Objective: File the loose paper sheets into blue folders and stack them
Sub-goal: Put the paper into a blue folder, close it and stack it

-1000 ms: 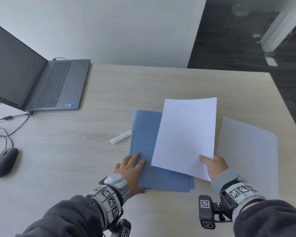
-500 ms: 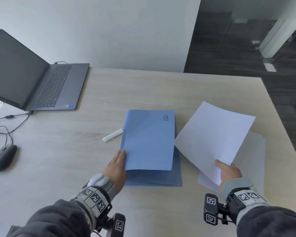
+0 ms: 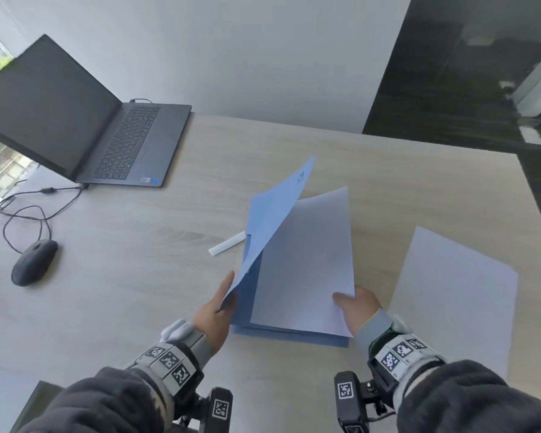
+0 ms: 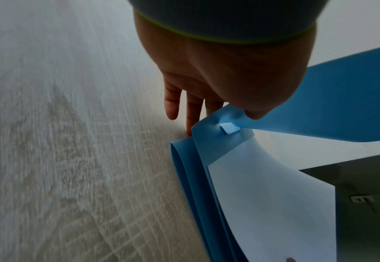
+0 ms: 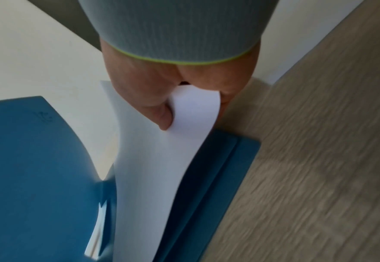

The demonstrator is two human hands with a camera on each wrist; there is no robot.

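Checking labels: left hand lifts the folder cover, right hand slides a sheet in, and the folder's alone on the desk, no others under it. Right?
Wrong on one point: the folder lies on other folders, as the right wrist view shows. The left hand does lift the cover; the right hand slides the sheet in.

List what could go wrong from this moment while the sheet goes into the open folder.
1. The right hand pinches the white sheet by one near corner only; it already bows in the right wrist view, so its far edge may catch or crease.
2. The left hand holds the lifted cover by its corner; if it slips, the cover may drop onto the half-entered sheet.
3. Pushing could shift the folders underneath out of line.
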